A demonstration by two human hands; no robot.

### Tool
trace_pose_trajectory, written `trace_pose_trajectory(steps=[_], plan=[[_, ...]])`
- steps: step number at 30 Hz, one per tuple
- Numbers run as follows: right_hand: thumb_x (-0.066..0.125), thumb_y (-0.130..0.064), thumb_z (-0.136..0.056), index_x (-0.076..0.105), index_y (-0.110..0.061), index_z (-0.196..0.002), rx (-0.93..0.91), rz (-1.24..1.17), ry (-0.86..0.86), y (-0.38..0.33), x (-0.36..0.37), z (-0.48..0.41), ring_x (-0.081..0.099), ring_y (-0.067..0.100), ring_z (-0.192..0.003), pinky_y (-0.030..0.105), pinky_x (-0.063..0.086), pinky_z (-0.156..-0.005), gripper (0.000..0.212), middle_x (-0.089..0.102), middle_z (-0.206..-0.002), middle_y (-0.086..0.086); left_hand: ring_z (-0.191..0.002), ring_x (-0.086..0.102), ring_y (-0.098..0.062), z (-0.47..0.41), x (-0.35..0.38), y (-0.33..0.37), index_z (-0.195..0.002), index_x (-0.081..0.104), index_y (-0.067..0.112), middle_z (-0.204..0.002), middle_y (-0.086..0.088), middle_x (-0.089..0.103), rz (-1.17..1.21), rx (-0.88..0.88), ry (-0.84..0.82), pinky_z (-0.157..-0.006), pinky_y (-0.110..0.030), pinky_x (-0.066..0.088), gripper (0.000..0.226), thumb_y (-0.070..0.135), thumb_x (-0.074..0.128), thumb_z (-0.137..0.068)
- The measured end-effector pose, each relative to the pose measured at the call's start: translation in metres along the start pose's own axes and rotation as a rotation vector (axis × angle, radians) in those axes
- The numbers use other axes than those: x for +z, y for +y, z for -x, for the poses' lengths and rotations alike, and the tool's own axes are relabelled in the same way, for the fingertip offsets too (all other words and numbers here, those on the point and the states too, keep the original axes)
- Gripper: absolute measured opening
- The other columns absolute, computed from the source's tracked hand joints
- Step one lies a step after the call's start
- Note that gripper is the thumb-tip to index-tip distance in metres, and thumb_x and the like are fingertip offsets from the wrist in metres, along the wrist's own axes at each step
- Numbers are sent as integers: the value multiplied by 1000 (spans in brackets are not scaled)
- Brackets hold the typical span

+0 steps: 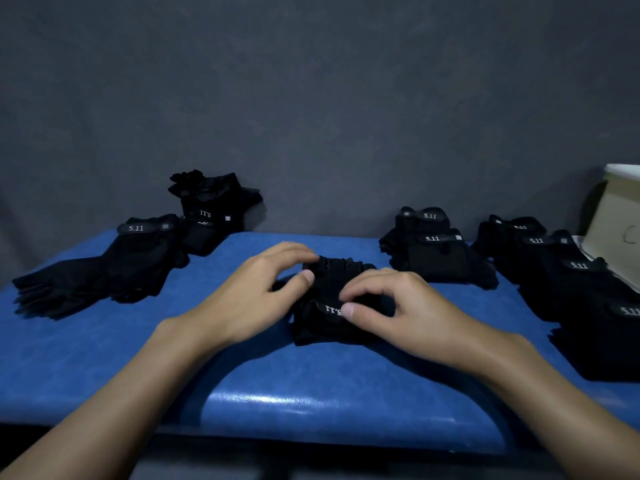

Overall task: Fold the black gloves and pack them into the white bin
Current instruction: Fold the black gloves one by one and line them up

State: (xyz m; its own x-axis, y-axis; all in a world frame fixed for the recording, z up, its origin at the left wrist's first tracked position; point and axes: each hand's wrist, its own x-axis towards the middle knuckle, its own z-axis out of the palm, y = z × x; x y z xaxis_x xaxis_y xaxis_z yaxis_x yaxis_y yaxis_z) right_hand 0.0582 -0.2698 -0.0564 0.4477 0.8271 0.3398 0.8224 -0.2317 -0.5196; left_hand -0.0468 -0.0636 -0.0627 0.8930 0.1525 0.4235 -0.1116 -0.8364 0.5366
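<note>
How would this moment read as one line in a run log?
step: folding | left hand: pinches black glove | right hand: pinches it | white bin: far right

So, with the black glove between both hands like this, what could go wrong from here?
1. The left hand and the right hand pinch the glove only with fingertips; once released, the fold may spring open.
2. The piles on the right lie between it and the white bin, so a low carry could knock them apart.
</note>
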Motion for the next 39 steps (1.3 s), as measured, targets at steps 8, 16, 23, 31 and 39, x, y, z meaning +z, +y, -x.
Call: trace_pose_trajectory(steps=[8,16,23,31,39], plan=[[49,-52,-93,52,-24,-135,212,152,-88,12,1,-1,44,6,-125,31,36,-109,51,54,-135,-11,-137,38,3,7,1,-7,-141,51,33,-150,22,43,-223,-15,-193,-116,-36,28,74,70,24,-82],[39,-53,-98,19,-25,-154,261,259,-294,12,4,-3,2,7,-149,29,5,-122,66,8,-163,-7,-137,34,4,12,2,-11,-150,35,36,-155,23,33,-366,-38,-282,-113,-29,22,83,72,11,-79],[34,-59,-96,8,-32,-155,302,272,-360,18,2,-4,-7,5,-148,29,-2,-120,70,-6,-163,-13,-142,27,3,12,5,-13,-150,30,37,-159,20,27,-425,-35,-320,-116,-30,18,80,72,11,-80],[49,-62,-88,48,-32,-140,171,100,-76,14,2,3,25,4,-141,39,23,-118,60,37,-150,-15,-140,27,3,14,5,-7,-148,32,37,-158,21,29,-425,-37,-283,-113,-26,18,80,72,11,-79],[64,-51,-72,62,-40,-107,12,92,-176,7,-10,13,49,0,-112,36,37,-103,36,55,-110,-26,-142,23,5,15,1,-4,-145,39,41,-154,23,32,-262,-21,-221,-115,-32,23,72,71,19,-83]])
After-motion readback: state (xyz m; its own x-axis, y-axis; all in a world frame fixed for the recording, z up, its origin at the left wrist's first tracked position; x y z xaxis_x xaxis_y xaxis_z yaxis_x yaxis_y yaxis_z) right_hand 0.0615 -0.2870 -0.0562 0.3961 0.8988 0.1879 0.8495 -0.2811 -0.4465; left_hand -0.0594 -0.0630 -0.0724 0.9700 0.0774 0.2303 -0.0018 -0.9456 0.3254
